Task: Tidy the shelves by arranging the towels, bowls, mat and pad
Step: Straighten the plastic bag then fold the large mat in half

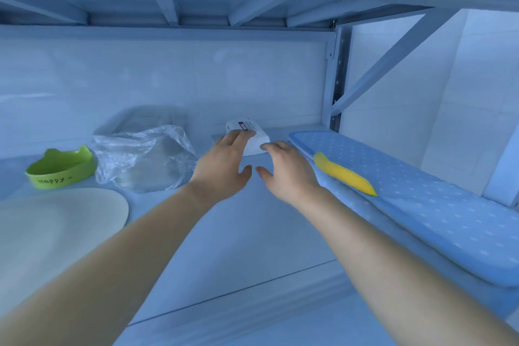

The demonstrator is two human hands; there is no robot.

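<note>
Painted metal, plastic and cloth on one shelf.
The shelf frame (335, 78) looks like smooth painted metal. At 9 o'clock the green bowl (61, 170) is smooth with a faint sheen; beside it the clear plastic bag (143, 157) is crinkled and glossy. The round mat (56, 230) at 8 o'clock is matt. The dotted pad (421, 196) at 3 o'clock is cloth, and the yellow piece (344, 174) on it is smooth.

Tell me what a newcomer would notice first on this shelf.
Both hands reach mid-shelf: the left hand rests its fingers on a white packet, the right hand open beside it. At far left sits a green bowl; along the right lies a blue pad with a yellow strip on top.
</note>
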